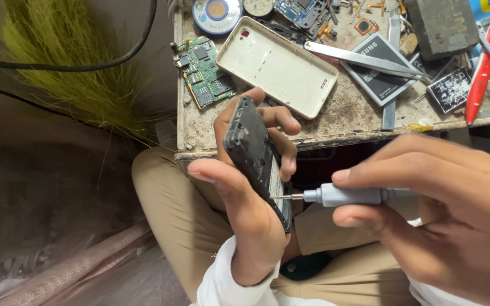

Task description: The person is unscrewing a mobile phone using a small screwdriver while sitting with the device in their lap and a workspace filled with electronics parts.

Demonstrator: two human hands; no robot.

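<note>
Gripping the dark, opened slab-shaped phone body point(254, 158) edge-on, the left hand point(244, 198) wraps it with thumb and fingers, its long axis running from eleven to five o'clock; the right hand point(438, 209) pinches a grey slim-handled precision screwdriver point(341, 195) lying level. Its metal tip points to nine o'clock and meets the phone's lower edge; the scuffed workbench point(336, 122) lies at twelve.

Left hand point(245, 187) gripping opened phone point(254, 153) (edge-on), right hand point(443, 209) pressing grey screwdriver point(341, 195) against it
</note>
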